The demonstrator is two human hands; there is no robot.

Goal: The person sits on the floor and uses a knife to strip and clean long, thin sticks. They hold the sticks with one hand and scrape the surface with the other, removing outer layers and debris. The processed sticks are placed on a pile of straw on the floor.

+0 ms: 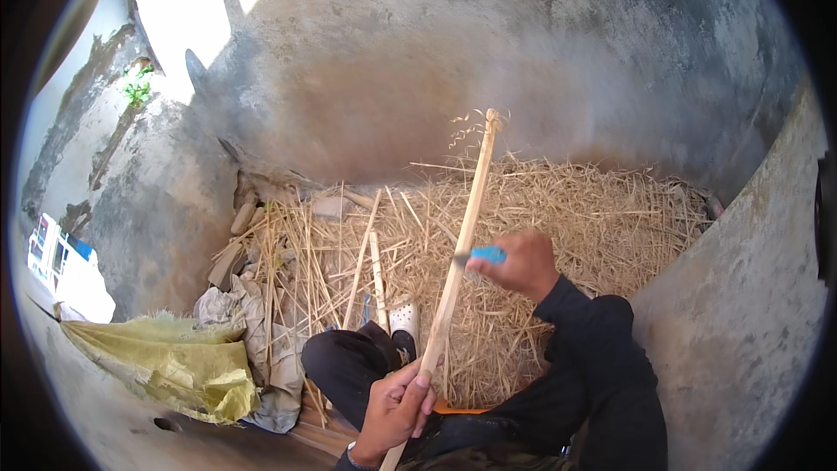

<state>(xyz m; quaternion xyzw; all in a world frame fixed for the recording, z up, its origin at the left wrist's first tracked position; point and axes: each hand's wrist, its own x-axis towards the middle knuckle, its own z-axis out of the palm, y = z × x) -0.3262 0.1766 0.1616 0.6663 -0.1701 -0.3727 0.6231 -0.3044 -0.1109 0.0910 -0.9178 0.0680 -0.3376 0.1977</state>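
A long, pale wooden strip (472,209) slants up and away from my lap, with thin curled shavings hanging at its far end. Its lower part is gripped in my left hand (394,412), fingers wrapped round it. My right hand (526,263) is closed on the blue handle of a knife (488,255). The short dark blade lies against the strip about midway along. Part of the handle is hidden inside my right fist.
Straw-like shavings (575,235) cover the floor between bare concrete walls (366,78). Loose strips (362,262) lie to the left, near a yellow woven sack (166,362) and crumpled grey cloth (283,366). A white clog (404,320) is by my knee.
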